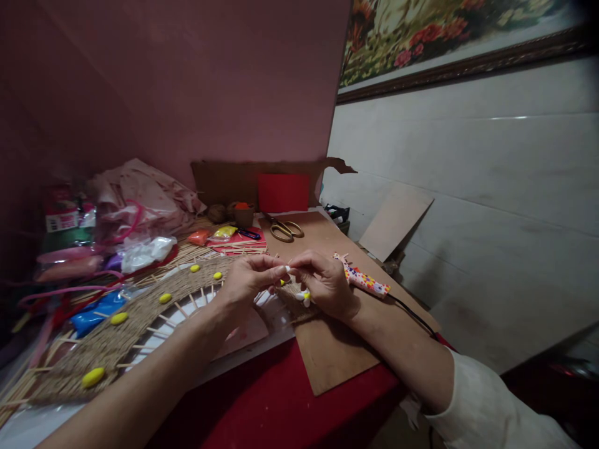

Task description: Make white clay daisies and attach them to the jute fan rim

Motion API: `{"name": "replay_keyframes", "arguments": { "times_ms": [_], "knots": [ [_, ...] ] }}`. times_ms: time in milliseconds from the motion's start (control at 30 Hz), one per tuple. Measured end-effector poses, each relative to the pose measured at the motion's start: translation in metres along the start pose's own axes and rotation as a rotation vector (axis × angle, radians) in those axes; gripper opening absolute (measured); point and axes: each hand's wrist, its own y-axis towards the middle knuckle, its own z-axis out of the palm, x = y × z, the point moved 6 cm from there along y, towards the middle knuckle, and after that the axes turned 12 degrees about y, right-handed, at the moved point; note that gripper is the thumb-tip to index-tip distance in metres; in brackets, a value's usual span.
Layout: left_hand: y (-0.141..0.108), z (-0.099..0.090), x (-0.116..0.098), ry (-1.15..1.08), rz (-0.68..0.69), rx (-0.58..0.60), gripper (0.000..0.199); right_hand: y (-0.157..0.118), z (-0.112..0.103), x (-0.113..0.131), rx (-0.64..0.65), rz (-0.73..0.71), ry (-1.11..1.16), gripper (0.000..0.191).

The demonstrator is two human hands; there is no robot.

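Above the woven twine arch (154, 305), my left hand (255, 277) and my right hand (325, 284) meet fingertip to fingertip. Both are closed in a pinch on a small white piece of clay (287, 269). Yellow oval pieces (165, 298) are spaced along the arch, and thin wooden sticks (180, 308) poke out from its edges. Just below my right fingers, white petal shapes (299, 295) sit around a yellow center on the arch's right end. The fingers hide part of the arch behind them.
Gold-handled scissors (286, 231) lie on the brown board (322, 368). Right of my hand is a colorfully patterned glue gun (367, 280) with a black cord. Bags of blue (100, 312), white (147, 252) and yellow clay (223, 232) lie left and behind. A red cloth (262, 399) covers the table's front.
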Motion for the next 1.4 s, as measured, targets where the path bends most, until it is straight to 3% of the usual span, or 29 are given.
{"name": "replay_keyframes", "arguments": {
  "times_ms": [300,867,1400],
  "knots": [
    [-0.001,0.001,0.000,-0.041,-0.011,0.004,0.019,0.001,0.000,-0.003,0.003,0.038,-0.042,0.006],
    [-0.001,0.003,0.003,0.019,-0.043,0.066,0.028,0.002,0.000,0.003,0.021,-0.055,-0.095,0.002],
    [-0.001,0.002,0.003,0.005,-0.031,0.073,0.022,0.003,0.001,0.007,0.048,-0.070,-0.098,0.002]
  ]
}}
